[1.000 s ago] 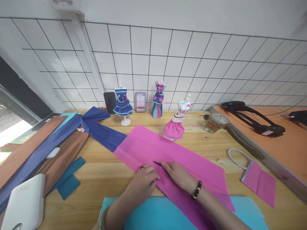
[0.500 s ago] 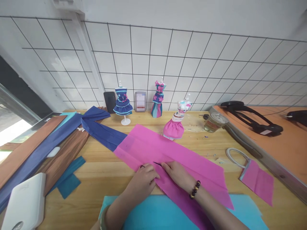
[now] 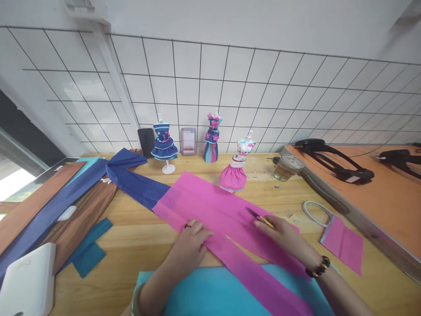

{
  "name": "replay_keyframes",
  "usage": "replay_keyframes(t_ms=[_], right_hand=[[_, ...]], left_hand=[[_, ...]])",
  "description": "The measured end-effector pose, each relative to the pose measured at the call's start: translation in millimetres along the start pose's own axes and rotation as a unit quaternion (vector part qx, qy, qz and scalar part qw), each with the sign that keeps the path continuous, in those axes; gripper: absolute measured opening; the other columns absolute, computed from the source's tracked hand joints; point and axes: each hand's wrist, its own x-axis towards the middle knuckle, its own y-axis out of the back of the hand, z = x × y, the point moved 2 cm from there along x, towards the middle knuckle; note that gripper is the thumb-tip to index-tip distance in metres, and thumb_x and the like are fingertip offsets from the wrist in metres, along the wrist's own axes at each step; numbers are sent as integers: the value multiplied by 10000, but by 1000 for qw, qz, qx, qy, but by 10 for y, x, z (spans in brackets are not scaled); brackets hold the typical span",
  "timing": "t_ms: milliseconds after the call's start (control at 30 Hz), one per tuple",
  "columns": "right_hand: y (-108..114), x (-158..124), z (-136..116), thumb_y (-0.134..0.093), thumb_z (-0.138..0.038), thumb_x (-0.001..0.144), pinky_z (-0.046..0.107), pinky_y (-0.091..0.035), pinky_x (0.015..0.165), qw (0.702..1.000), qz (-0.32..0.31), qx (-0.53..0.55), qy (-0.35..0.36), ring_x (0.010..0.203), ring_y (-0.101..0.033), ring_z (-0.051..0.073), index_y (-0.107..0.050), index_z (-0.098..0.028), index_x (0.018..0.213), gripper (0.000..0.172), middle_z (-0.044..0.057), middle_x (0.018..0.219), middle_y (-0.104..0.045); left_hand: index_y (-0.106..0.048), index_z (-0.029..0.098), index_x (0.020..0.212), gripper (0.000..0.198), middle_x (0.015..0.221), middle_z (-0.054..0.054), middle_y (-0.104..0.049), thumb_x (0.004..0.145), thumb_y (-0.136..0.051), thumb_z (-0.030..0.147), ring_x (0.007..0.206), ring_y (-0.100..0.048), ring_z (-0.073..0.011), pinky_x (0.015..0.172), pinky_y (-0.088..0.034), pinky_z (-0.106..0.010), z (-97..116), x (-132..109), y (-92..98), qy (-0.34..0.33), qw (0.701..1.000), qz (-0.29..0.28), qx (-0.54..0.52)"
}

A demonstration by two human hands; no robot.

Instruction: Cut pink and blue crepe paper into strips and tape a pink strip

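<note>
In the head view, the left hand (image 3: 192, 243), fingers partly curled, rests on the pink cloth (image 3: 204, 197), which spreads beneath and beyond it; whether it pinches the cloth cannot be told. The right hand (image 3: 281, 235) is closed round the yellow handle of a dark-bladed cutting tool (image 3: 262, 218), held over the cloth. Beyond the left hand, a phone (image 3: 188, 141) shows blurred writing; beyond the right, a black strapped device (image 3: 335, 160) bears an unreadable white label (image 3: 354, 179).

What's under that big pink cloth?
Under the pink cloth are the wooden table and, nearer the person, turquoise cloth. A navy strip meets the pink cloth's left edge; whether it continues beneath is hidden, like anything under the middle.
</note>
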Motion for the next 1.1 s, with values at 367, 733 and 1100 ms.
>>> replay_keyframes(t_ms=[367,733,1100], right_hand=[[285,130,911,-431,-411,781,288,-384,569,986,34,-137,-85,687,-624,238,-572,-210,716,254,96,751,-679],[614,-95,1085,-456,-441,770,315,-402,592,968,120,-187,-118,753,-628,283,-613,-175,952,358,133,849,-682],[0,-355,-127,-309,-571,852,248,-382,606,994,-73,77,33,672,-502,165,-535,-184,785,454,25,748,-576]], left_hand=[[-594,181,785,266,849,-29,-548,665,-443,-2,878,-470,-181,749,-388,-324,-125,33,39,16,999,10,42],[-635,231,934,251,824,-14,-574,821,-460,92,863,-488,-159,785,-385,-294,207,-39,-129,-87,993,-76,17],[-545,181,777,150,827,-27,-530,820,-418,114,844,-465,-173,743,-378,-311,154,-28,-73,-61,995,-49,69]])
